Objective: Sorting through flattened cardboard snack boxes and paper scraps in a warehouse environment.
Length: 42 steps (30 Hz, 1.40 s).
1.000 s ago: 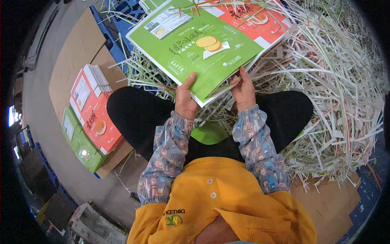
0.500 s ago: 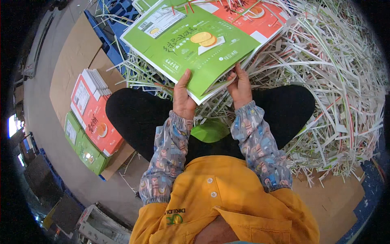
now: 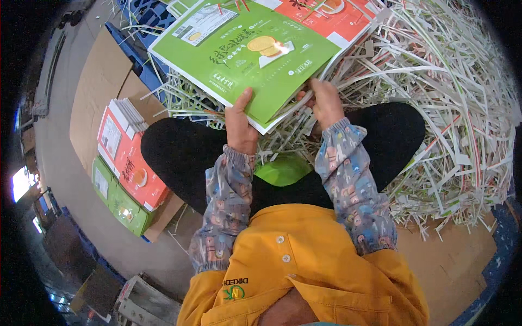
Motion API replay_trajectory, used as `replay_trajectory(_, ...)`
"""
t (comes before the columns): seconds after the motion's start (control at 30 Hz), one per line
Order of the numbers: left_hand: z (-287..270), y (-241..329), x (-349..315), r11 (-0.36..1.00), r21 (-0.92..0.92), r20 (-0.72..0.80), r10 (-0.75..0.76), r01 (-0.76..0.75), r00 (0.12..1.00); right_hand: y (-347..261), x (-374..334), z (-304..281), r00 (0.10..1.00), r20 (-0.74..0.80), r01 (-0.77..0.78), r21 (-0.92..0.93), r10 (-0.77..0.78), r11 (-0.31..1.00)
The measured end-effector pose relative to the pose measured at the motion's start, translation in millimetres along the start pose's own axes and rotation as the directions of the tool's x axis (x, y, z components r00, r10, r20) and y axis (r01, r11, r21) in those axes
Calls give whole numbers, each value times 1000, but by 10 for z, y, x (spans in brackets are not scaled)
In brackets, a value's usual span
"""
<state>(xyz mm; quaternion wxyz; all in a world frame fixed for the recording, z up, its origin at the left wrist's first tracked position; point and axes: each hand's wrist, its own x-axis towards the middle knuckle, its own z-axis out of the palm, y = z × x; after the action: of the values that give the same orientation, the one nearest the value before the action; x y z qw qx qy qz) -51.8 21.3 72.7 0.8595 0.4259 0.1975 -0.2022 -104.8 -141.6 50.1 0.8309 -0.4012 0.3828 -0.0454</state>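
A large printed cardboard sheet [image 3: 239, 62], green and red with pictures of round biscuits, lies over my lap on what look like more sheets with white edges. My left hand [image 3: 241, 125] grips its near corner, thumb on top and fingers hidden underneath. At the near right edge, my right hand [image 3: 326, 103] is closed with fingers curled around a narrow white edge strip [image 3: 291, 111]. Whether that strip is fully loose from the stack I cannot tell. A green scrap piece [image 3: 283, 169] rests between my legs, below the sheet.
A big heap of shredded paper strips [image 3: 435, 119] fills the right side. To the left, a stack of red and green printed cardboard [image 3: 133, 157] sits on brown cardboard [image 3: 100, 81]. Blue pallet parts [image 3: 142, 27] show at the upper left.
The sheet has shifted slightly left and away from me. My right hand has moved a little right, and the white strip shows more along the edge. The left hand keeps its grip.
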Motion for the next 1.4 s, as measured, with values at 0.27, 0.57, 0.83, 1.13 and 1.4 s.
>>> replay_trajectory(0.27,-42,-99,65,1000,-15,-21,-18,17,1000,233,174,-301,991,-120,26,-299,-64,954)
replay_trajectory(0.57,-69,-57,88,987,-125,15,-102,103,995,147,3,-150,997,-21,-56,483,75,874)
replay_trajectory(0.83,-117,-102,106,965,-224,74,-120,134,990,170,52,-255,999,11,36,25,-36,999)
replay_trajectory(1.13,-171,42,278,959,-184,142,-191,216,971,227,159,-773,888,-123,84,-904,-443,419)
replay_trajectory(1.4,-210,-111,126,983,-51,81,-175,179,981,285,-251,-21,968,-31,229,-295,-248,928)
